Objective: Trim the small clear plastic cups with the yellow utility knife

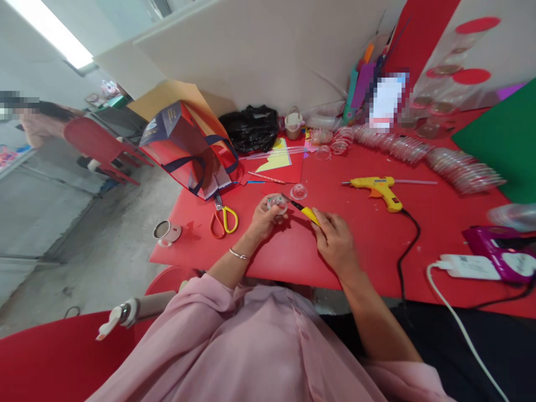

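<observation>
My left hand (265,219) is closed around a clear plastic dome lid (276,204), with its round face turned up. In my right hand (335,237) is a yellow-handled utility knife (310,215), its dark tip reaching to the lid's right edge. I cannot tell whether the tip touches the plastic. Just beyond my hands, a second clear dome lid (298,192) lies on the red table (301,251). Scissors (224,219) with one red and one yellow handle rest to the left. On the right lies a yellow glue gun (379,188) with a glue stick in its back.
A large paper bag (184,145), a black plastic bag (251,128) and yellow paper (276,157) sit at the back. Stacked clear lids (464,170) line the back right. A cup (166,230) stands by the left edge. A white power bank (471,267) trails a cable.
</observation>
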{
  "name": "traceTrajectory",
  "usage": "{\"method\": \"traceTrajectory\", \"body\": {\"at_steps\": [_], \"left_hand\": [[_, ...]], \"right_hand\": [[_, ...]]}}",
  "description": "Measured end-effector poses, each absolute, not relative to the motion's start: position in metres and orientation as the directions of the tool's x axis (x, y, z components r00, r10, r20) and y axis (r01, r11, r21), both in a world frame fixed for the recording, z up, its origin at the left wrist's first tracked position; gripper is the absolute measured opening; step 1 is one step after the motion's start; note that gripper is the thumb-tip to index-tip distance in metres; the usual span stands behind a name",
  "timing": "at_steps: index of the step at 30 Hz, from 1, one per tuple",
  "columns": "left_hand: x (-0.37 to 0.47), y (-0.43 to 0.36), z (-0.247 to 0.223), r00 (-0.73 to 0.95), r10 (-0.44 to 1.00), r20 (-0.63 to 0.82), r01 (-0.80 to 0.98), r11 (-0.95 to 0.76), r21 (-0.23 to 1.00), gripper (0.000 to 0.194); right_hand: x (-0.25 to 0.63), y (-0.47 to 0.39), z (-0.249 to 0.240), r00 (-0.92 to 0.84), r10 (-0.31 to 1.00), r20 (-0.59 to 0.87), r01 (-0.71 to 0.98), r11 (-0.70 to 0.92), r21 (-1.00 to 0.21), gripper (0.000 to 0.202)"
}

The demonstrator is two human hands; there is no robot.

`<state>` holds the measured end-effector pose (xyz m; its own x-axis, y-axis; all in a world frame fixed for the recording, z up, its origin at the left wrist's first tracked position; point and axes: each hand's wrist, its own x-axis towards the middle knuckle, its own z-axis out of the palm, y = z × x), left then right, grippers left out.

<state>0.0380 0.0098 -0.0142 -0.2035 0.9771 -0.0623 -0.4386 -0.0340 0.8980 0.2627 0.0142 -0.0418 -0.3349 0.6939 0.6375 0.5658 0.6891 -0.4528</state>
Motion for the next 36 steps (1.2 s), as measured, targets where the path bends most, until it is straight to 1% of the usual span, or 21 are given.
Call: {"method": "traceTrajectory", "body": {"at_steps": [3, 6, 8, 11, 13, 17, 20, 25, 27, 33, 36], "left_hand": [[0.039, 0.01, -0.013, -0.201, 0.977, -0.076, -0.44, -0.021, 0.898, 0.071], [0.04, 0.009, -0.011, -0.182, 0.982, -0.055, -0.439, -0.031, 0.898, 0.07], [0.039, 0.01, -0.012, -0.177, 0.983, -0.047, -0.433, -0.035, 0.9, 0.069], [0.037, 0.01, -0.016, -0.192, 0.98, -0.062, -0.42, -0.025, 0.907, 0.071], [0.036, 0.011, -0.018, -0.198, 0.978, -0.059, -0.419, -0.03, 0.907, 0.072], [0.037, 0.011, -0.019, -0.167, 0.986, -0.016, -0.451, -0.062, 0.89, 0.066], [0.038, 0.011, -0.018, -0.159, 0.987, 0.019, -0.45, -0.089, 0.889, 0.063], [0.036, 0.011, -0.022, -0.176, 0.984, -0.032, -0.429, -0.048, 0.902, 0.069], [0.036, 0.011, -0.022, -0.183, 0.982, -0.047, -0.432, -0.038, 0.901, 0.073], [0.039, 0.01, -0.015, -0.157, 0.988, -0.008, -0.432, -0.062, 0.9, 0.065], [0.038, 0.01, -0.016, -0.174, 0.984, -0.046, -0.427, -0.034, 0.904, 0.07]], "right_hand": [[0.263, 0.014, -0.041, -0.328, 0.672, 0.664, 0.534, 0.712, -0.457, 0.057], [0.262, 0.013, -0.041, -0.37, 0.645, 0.669, 0.511, 0.742, -0.433, 0.059], [0.262, 0.013, -0.041, -0.383, 0.652, 0.655, 0.53, 0.735, -0.422, 0.058], [0.263, 0.015, -0.041, -0.353, 0.681, 0.641, 0.572, 0.7, -0.429, 0.056], [0.264, 0.015, -0.04, -0.334, 0.682, 0.65, 0.566, 0.697, -0.44, 0.056], [0.263, 0.013, -0.037, -0.36, 0.638, 0.68, 0.513, 0.745, -0.427, 0.058], [0.262, 0.012, -0.036, -0.401, 0.626, 0.668, 0.515, 0.758, -0.401, 0.057], [0.264, 0.015, -0.039, -0.356, 0.662, 0.66, 0.582, 0.71, -0.398, 0.057], [0.264, 0.015, -0.04, -0.336, 0.665, 0.667, 0.581, 0.704, -0.408, 0.058], [0.262, 0.012, -0.039, -0.396, 0.635, 0.663, 0.525, 0.749, -0.404, 0.059], [0.263, 0.013, -0.04, -0.375, 0.669, 0.641, 0.563, 0.714, -0.416, 0.056]]}}
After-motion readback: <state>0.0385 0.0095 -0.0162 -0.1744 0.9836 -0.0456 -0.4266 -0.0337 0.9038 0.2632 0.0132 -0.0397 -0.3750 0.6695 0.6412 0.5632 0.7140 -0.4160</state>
